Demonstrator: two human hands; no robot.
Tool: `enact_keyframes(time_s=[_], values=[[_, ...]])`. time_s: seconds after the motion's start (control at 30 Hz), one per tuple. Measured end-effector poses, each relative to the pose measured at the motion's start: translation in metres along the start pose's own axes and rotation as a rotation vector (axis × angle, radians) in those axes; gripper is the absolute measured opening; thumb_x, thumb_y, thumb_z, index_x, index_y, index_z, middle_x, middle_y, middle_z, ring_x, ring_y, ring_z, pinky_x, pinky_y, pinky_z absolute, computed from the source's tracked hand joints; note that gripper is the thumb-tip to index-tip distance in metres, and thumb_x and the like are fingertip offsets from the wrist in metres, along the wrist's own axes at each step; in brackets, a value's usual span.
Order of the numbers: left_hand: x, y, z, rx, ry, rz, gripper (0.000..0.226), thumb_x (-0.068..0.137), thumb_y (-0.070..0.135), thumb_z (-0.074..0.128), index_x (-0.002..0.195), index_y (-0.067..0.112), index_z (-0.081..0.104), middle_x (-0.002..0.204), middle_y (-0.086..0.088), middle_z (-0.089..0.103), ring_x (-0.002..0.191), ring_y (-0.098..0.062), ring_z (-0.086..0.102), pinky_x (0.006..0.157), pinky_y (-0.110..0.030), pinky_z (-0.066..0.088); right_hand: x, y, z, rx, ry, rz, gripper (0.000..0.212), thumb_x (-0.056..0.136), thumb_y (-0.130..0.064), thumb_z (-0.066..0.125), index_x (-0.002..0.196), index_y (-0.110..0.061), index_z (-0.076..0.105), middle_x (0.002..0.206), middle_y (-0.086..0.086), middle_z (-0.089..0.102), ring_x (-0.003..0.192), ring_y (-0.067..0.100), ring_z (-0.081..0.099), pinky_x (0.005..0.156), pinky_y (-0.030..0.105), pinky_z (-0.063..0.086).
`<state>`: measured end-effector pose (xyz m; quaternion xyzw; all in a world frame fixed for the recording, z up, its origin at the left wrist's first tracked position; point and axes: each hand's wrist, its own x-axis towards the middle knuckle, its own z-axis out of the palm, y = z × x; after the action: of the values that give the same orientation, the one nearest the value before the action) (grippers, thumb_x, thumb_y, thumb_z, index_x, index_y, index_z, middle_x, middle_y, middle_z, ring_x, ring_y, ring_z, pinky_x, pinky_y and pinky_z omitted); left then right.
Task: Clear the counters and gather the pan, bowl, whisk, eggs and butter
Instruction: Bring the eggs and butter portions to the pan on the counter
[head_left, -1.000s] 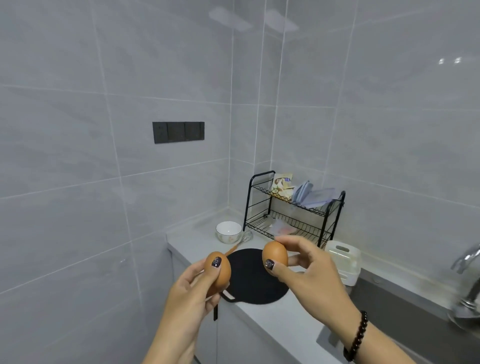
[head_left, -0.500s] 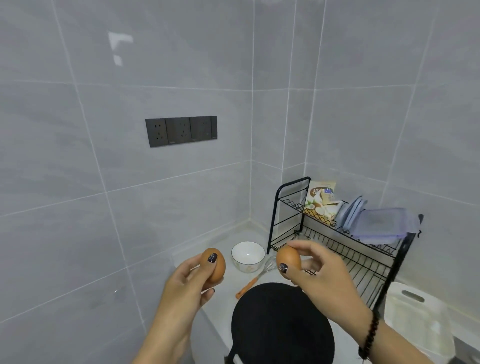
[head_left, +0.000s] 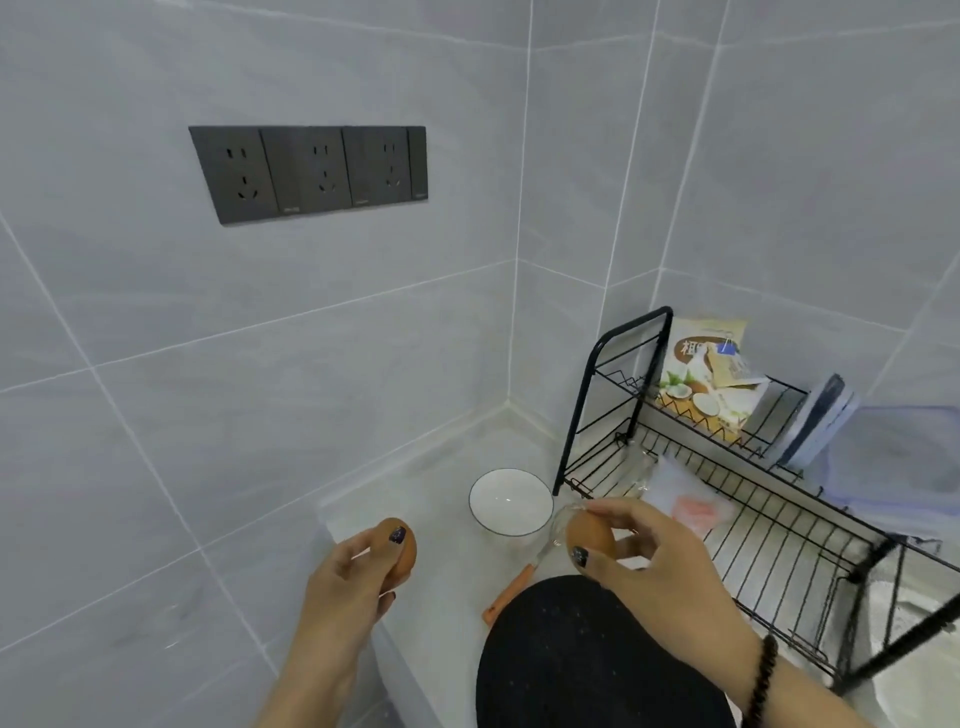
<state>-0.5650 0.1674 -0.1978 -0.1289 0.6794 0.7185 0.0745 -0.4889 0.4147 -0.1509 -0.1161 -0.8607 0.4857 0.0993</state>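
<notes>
each grip, left hand (head_left: 347, 574) and right hand (head_left: 641, 553), now nearer the bowl (head_left: 510, 501).

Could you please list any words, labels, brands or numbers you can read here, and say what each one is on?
Food packet on the rack's top shelf: large white characters on a brown oval, partly covered and too blurred to read.
Wall sockets: tiny marks along the lower edges, too small to read.
Nothing else carries legible text.
</notes>
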Motion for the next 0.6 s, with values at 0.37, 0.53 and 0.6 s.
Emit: enact_keyframes(time_s=[0.37, 0.53, 0.6], values=[[0.199, -0.040, 0.023, 0.358, -0.101, -0.024, 0.018, 0.083, 0.030, 0.071, 0.100, 0.027, 0.065, 0.100, 0.007, 0.069, 0.097, -0.012, 0.064, 0.085, -0.034, 0.050, 0.171, 0.019, 0.106, -0.036, 0.023, 0.196, 0.035, 0.075, -0.013, 0.075, 0.097, -0.038, 0.063, 0.097, -0.018, 0.065, 0.078, 0.002, 0.060, 0.067, 0.012, 0.047], [0.252, -0.052, 0.038, 0.455, -0.197, -0.085, 0.019, 0.079, 0.032, 0.075, 0.094, 0.033, 0.063, 0.097, 0.017, 0.066, 0.092, -0.008, 0.064, 0.076, -0.025, 0.045, 0.249, 0.036, 0.159, -0.056, -0.067, 0.288, 0.032, 0.077, -0.012, 0.072, 0.101, -0.029, 0.062, 0.102, -0.011, 0.065, 0.077, 0.006, 0.062, 0.063, 0.008, 0.044], [0.269, -0.057, 0.042, 0.514, -0.238, -0.076, 0.019, 0.080, 0.035, 0.072, 0.096, 0.035, 0.063, 0.098, 0.019, 0.064, 0.088, -0.003, 0.064, 0.066, -0.015, 0.044, 0.276, 0.049, 0.176, -0.098, -0.097, 0.314, 0.029, 0.078, -0.015, 0.071, 0.101, -0.029, 0.061, 0.101, -0.012, 0.064, 0.085, 0.012, 0.064, 0.074, 0.018, 0.049]])
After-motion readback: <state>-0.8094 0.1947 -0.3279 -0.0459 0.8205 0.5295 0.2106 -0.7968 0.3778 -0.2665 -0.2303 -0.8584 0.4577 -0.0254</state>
